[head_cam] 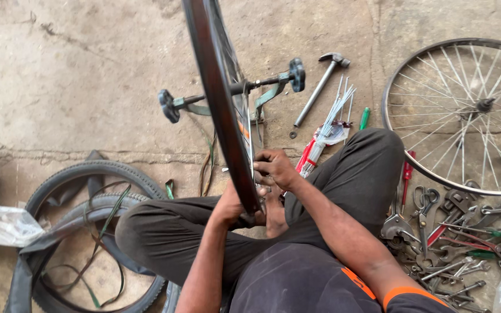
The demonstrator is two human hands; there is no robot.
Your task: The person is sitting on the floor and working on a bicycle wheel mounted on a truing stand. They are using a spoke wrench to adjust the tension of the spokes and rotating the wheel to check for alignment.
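A dark bicycle wheel rim (218,87) stands upright on a truing stand, edge-on to me, with thin spokes on its right side. My left hand (231,206) grips the near part of the rim from the left, just above my lap. On the right side of the rim, my right hand (273,168) has its fingers closed at the spokes; whatever small thing it pinches is hidden. The stand's axle (233,88) ends in two black knobs. My knees in dark trousers spread to either side below the wheel.
A second spoked wheel (465,110) lies on the concrete at right. A hammer (323,81), a bundle of loose spokes (331,124) and screwdrivers lie beyond my right knee. Several wrenches and pliers (459,232) are piled at lower right. Tyres and tubes (82,232) lie at left.
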